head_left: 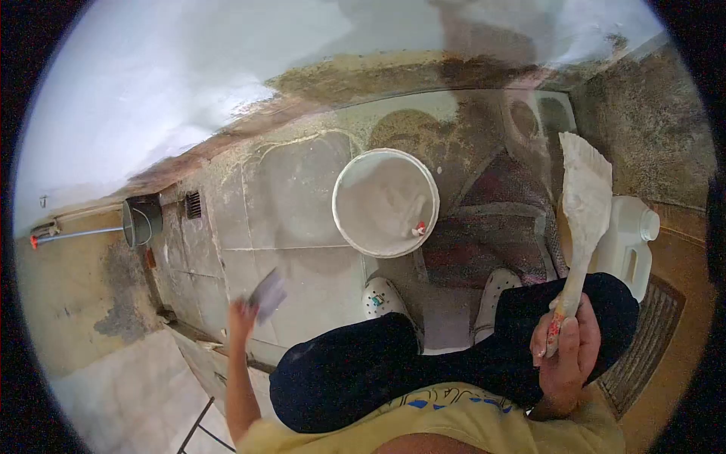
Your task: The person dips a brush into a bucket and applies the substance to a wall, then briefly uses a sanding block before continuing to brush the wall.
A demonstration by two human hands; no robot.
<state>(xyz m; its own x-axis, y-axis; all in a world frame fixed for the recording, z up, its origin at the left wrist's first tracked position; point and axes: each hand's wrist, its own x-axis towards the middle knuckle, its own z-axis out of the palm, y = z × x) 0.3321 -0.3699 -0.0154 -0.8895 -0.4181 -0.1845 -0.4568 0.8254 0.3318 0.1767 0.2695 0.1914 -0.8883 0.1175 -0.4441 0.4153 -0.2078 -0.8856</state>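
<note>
My right hand (566, 344) is closed round the handle of a wide paintbrush (586, 185), held upright with its whitish, coated bristles at the top. Red and yellow markings show on the handle. On the other side, my left hand (241, 316) grips a flat, greyish scraper (268, 296), blurred by motion. A white bucket (387, 152) stands on the floor between and beyond my hands. Pale, whitish material coats its inside, and a small red-and-white object (419, 228) shows at its lower right. Neither tool touches the bucket.
A white jug (629, 242) stands at the right, by a ridged mat (650, 340). A dark bucket (141, 221) is at the far left, near a blue-handled tool (83, 234). The wall (189, 91) ahead is partly white, with brown bare patches low down. A patterned mat (484, 246) lies near my shoes.
</note>
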